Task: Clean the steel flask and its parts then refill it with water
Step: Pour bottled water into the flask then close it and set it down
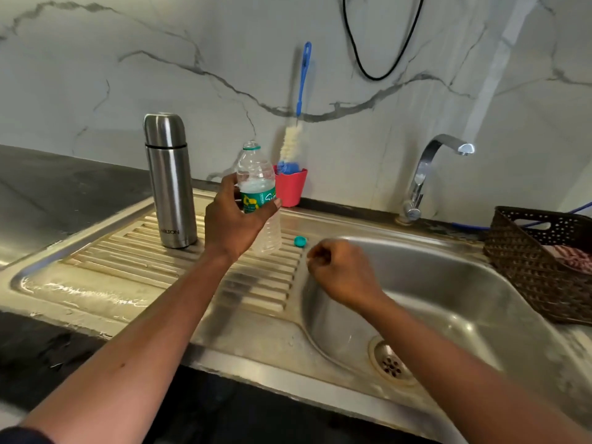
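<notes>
The steel flask (169, 181) stands upright with its cap on, on the ribbed drainboard (134, 251). To its right, my left hand (235, 222) grips a clear plastic water bottle (258, 181) with a green label; the bottle is uncapped and upright. Its teal cap (300, 241) lies on the drainboard by the basin's rim. My right hand (339, 270) hovers just below the cap with curled fingers, holding nothing. A blue-handled bottle brush (296, 123) stands in a red cup (291, 187) against the wall.
The steel sink basin (448, 299) with its drain (390, 365) lies to the right, under a chrome tap (429, 174). A brown woven basket (544, 261) sits at the far right. Dark counter runs along the left and front. A black cable hangs on the marble wall.
</notes>
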